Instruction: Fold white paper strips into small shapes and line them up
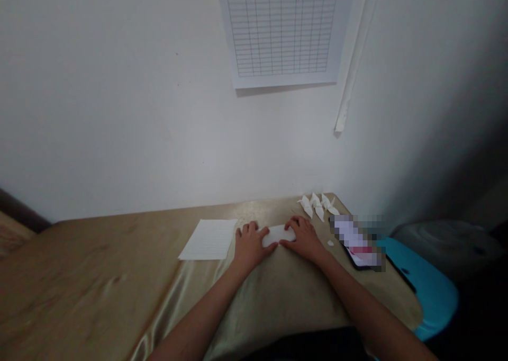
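Note:
A small folded piece of white paper (279, 235) lies on the cloth-covered table between my two hands. My left hand (251, 244) grips its left end, thumb at the near edge and fingers bent toward the far side. At the right end my right hand (305, 239) pinches the paper in the same way, its thumb close to the left thumb along the near edge. Left of my left hand rests a lined sheet of white paper (209, 239). Beyond my right hand stand several folded paper cranes (318, 206) in a row near the wall.
A phone (355, 244) with its screen lit, partly blurred out, lies at the right. A tiny paper scrap (330, 243) is beside it. Shiny tan cloth (99, 276) covers the table. A turquoise object (432, 281) sits past its right edge. A printed chart (283, 33) hangs on the wall.

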{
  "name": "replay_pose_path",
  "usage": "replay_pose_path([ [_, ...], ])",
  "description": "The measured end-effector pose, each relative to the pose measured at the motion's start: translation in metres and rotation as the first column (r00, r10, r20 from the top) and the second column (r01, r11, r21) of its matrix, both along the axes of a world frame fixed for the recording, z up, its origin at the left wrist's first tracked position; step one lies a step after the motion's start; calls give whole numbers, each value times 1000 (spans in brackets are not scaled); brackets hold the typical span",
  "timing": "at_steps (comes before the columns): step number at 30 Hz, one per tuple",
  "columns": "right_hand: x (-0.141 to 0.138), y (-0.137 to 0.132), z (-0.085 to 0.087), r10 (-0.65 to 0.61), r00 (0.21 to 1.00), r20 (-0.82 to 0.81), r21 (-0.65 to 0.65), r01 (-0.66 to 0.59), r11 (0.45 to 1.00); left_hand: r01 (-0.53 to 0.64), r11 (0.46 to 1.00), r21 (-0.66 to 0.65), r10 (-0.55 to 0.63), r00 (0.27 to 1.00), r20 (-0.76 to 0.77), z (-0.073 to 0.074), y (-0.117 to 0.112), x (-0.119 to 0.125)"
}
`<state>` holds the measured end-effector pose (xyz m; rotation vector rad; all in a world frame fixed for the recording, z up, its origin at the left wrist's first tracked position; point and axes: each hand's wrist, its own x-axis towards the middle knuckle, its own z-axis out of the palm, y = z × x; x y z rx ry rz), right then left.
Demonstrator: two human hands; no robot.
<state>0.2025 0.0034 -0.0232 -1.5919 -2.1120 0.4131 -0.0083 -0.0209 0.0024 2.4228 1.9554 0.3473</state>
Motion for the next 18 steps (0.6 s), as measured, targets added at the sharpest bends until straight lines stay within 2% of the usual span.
replay_pose_path([
  [8, 16, 9, -8, 39, 998, -49, -92, -44, 995, 37, 994, -99, -33, 999, 37, 5, 6, -15],
  [14, 25, 18, -16, 75, 996, -49, -91, -79, 993, 139, 977, -164, -130, 990, 61, 5, 15, -34],
  [18, 33, 20, -16, 89, 994, -62, -96, -95, 991, 191, 956, -223, -181, 981, 64, 5, 21, -48],
])
